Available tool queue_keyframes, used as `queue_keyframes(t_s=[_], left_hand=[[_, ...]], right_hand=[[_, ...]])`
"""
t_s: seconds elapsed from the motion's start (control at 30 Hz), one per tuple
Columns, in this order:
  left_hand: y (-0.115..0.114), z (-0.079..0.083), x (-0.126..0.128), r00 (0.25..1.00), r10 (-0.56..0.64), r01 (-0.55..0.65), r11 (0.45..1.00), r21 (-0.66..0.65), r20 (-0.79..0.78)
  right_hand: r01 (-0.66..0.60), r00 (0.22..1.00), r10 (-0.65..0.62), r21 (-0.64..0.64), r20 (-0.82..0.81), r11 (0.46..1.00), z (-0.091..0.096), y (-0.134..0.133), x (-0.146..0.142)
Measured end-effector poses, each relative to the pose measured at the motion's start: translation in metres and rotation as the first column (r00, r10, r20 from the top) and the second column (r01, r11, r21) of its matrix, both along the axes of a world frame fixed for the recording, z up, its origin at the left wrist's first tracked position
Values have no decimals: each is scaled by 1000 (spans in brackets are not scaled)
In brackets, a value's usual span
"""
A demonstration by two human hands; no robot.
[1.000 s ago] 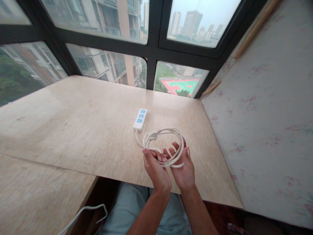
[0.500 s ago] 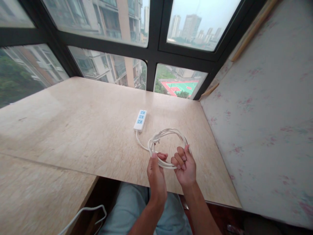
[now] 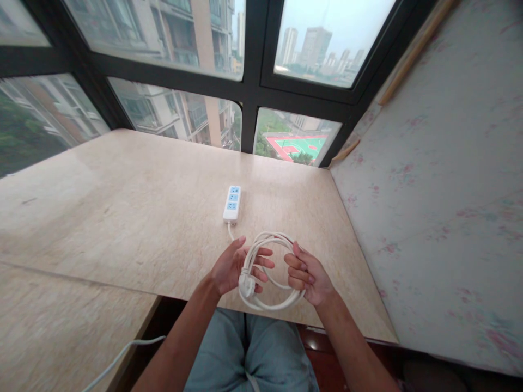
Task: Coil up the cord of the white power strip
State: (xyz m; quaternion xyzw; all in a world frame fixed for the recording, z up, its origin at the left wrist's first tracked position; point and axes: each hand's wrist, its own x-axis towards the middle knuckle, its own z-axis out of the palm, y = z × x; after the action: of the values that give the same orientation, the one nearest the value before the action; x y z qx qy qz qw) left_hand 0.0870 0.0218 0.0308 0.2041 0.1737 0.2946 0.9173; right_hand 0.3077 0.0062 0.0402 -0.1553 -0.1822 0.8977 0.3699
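Observation:
A coiled white power cord (image 3: pixel 272 306) hangs in a loop above the marble-look ledge. My right hand (image 3: pixel 312 276) is closed around the coil's right side. On the other side my left hand (image 3: pixel 237 268) is open, its fingers spread behind and through the loop. The cord's white plug (image 3: pixel 247 285) sits at the coil's lower left, just in front of my left fingers. Farther off, a white power strip (image 3: pixel 232 204) with blue sockets lies on the ledge. The cord leaves its near end and passes behind my left hand.
The stone-look ledge (image 3: pixel 163 218) runs to the dark window frame (image 3: pixel 249 125). A papered wall (image 3: pixel 429 218) bounds the right side. Another white cable (image 3: pixel 122 351) lies over the ledge's corner at lower left, beside a dark gap. My legs (image 3: pixel 249 354) are under the front edge.
The coil has turned and come lower, bringing the plug from its upper left to its lower left. My left hand has opened and shifted left; my right hand still grips the coil.

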Motion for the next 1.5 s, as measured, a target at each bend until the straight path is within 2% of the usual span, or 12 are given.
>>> queue_keyframes(t_s=[0.07, 0.17, 0.27, 0.33, 0.5, 0.73, 0.83, 0.93, 1.13, 1.27, 1.33, 1.5], left_hand=[[3, 2, 4, 997, -26, 30, 998, 54, -78], [2, 8, 12, 976, 43, -25, 996, 88, -212], [0, 9, 20, 943, 114, -121, 993, -2, -312], [-1, 9, 26, 935, 175, -215, 971, -103, -308], [-5, 13, 35, 940, 259, -313, 912, -264, -220], [-6, 32, 44, 831, 454, -521, 838, -165, -320], [-4, 38, 48, 786, 549, -596, 795, -113, -284], [-1, 42, 53, 752, 616, -648, 755, -95, -236], [-1, 43, 70, 698, 709, -715, 681, -155, -104], [1, 41, 77, 685, 727, -722, 667, -184, -51], [1, 41, 78, 687, 726, -719, 671, -182, -35], [0, 43, 73, 710, 704, -692, 696, -190, -5]], right_hand=[[-57, 998, 57, -5, 24, 998, 0, 5, 4], [-80, 995, 80, -15, 57, 997, 0, 11, 11], [-63, 994, 65, -32, 87, 998, -2, 14, 18], [-39, 994, 43, -51, 99, 998, -3, 14, 21], [112, 981, -100, -60, 168, 992, -3, 11, 23], [334, 917, -331, 22, 225, 942, -1, 1, 20], [396, 900, -391, 17, 192, 918, -5, -9, 17], [466, 867, -471, 72, 160, 882, -11, -20, 9], [587, 786, -611, 195, 92, 785, -13, -27, -18], [644, 716, -689, 274, 112, 714, -13, -25, -30], [642, 711, -693, 291, 120, 709, -15, -24, -32], [525, 798, -591, 347, 115, 777, -25, -25, -28]])
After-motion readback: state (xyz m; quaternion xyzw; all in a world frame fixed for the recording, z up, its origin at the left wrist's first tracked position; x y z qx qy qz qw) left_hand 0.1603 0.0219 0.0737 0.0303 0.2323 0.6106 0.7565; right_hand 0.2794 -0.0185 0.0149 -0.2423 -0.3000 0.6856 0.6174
